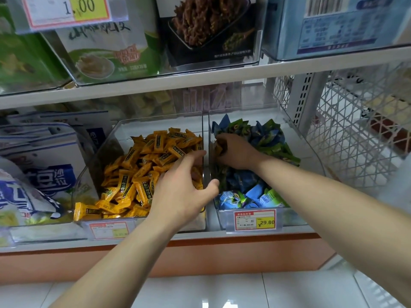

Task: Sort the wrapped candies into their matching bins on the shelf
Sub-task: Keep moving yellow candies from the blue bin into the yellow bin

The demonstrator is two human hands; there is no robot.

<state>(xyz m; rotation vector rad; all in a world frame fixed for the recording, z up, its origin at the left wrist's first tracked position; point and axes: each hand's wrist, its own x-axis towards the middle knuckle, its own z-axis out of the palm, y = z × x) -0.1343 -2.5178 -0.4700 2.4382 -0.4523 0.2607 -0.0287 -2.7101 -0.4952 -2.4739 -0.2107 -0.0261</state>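
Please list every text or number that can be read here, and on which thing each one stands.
"1.00": upper price tag.
"¥29.80" and "斤": right bin's tag.
"豆": blue-white bag.
Left bin's tag, candy wrappers, boxes: too small or blurred.

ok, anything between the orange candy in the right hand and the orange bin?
Yes: the clear side walls of the two bins stand between right hand and orange bin; the orange candy must go over them. The left hand also hovers by that wall.
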